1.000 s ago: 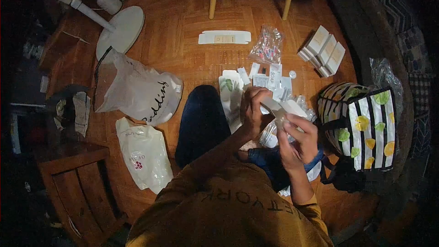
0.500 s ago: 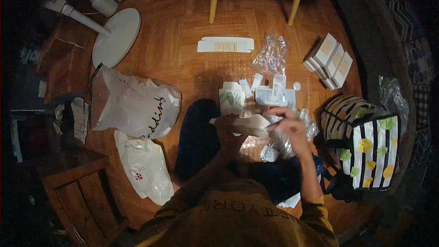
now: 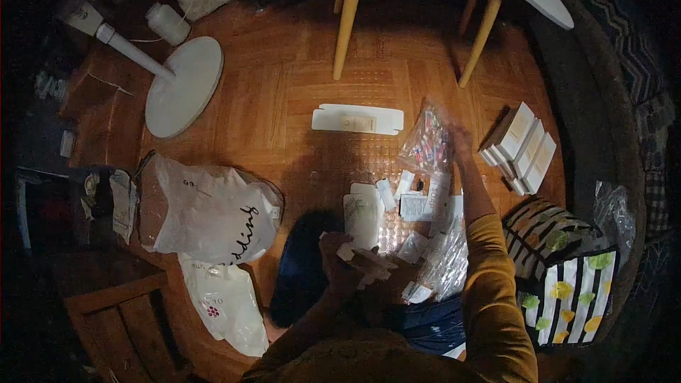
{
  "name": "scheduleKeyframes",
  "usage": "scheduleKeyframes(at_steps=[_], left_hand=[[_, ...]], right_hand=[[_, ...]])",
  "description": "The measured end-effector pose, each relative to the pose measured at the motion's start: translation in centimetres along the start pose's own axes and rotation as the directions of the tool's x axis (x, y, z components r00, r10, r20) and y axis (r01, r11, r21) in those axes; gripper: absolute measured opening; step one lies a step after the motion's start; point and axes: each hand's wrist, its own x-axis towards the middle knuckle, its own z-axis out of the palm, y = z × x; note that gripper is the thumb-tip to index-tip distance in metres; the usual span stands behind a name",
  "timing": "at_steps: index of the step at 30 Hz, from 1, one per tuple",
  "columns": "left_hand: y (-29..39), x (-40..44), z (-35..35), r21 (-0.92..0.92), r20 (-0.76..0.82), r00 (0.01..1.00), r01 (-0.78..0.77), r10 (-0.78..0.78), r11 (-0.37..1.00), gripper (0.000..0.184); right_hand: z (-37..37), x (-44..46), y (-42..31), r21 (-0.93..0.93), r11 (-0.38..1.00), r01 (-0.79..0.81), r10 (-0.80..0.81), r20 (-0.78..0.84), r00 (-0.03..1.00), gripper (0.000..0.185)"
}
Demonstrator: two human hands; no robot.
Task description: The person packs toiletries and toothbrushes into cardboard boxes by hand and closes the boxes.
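Observation:
My left hand (image 3: 339, 259) is closed on a small open carton (image 3: 363, 264), whose pale flaps point to the right, low in front of my body. My right hand (image 3: 460, 138) is stretched forward at the right side of a clear plastic bag (image 3: 427, 143) with small colourful pieces inside. Its fingers are smeared by motion, so whether they grip the bag is unclear. Between the hands lie a white carton with a leaf print (image 3: 362, 216), a packet marked SOAP (image 3: 438, 190), a printed white packet (image 3: 415, 207) and crumpled clear wrap (image 3: 445, 262).
A flattened white box (image 3: 358, 120) lies ahead on the wooden floor. Stacked white boxes (image 3: 521, 147) and a striped bag (image 3: 567, 284) are on the right. Two plastic bags, one pinkish (image 3: 213, 206), one cream (image 3: 225, 305), lie left. Table legs (image 3: 347, 28) stand ahead.
My right hand has left the carton and reached forward to the clear bag, whose top looks more drawn together. My left hand keeps the carton, now tilted. The view has shifted up.

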Motion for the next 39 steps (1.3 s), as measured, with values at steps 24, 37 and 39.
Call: scheduleKeyframes(at_steps=[24, 37, 39], left_hand=[[3.8, -0.2, 0.2, -0.114, 0.006, 0.973, -0.230, 0.232, 0.967, 0.061], [3.8, -4.6, -6.5, -0.188, -0.028, 0.953, -0.301, 0.302, 0.935, 0.066], [2.9, -5.2, -7.5, -0.199, -0.023, 0.964, -0.266, 0.267, 0.943, 0.067]], right_hand=[[6.8, -14.1, -12.0, 0.063, 0.983, 0.170, -0.161, -0.138, 0.977, 0.022], [43.8, -34.2, -2.4, -0.099, 0.987, -0.126, 0.144, 0.893, 0.428, 0.049], [50.4, -36.3, 0.6, 0.011, 0.995, 0.094, -0.040, 0.950, 0.309, 0.035]])
